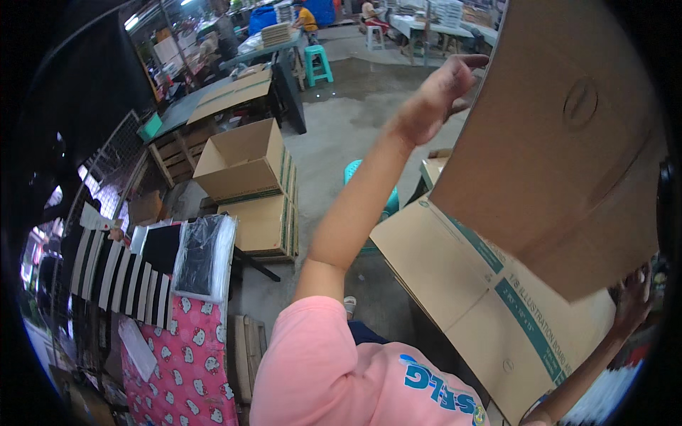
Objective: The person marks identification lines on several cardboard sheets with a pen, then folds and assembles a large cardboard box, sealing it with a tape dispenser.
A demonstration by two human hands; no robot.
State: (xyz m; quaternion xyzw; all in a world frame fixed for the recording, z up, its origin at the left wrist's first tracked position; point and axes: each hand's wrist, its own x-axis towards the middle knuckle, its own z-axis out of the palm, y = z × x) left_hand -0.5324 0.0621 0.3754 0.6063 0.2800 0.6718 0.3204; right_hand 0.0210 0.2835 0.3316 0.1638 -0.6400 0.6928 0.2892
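A large brown cardboard box [547, 142] is tilted up in front of me on the right, above another flat cardboard box [455, 284] with green printed bands. My left hand [437, 99] is raised at its left edge, fingers stretched out and apart, the fingertips at the edge. Down at the box's lower right corner is my right hand [632, 302], dark and partly hidden, with its fingers against the cardboard. The far sides of the tilted box are out of sight.
An open carton [241, 160] stands on a closed one [256, 227] left of my arm. At lower left, a pink patterned table [188, 362] bears black-and-white stacks [117, 273] and a plastic-wrapped bundle [202, 255]. Farther off are a green stool [317, 65] and seated people.
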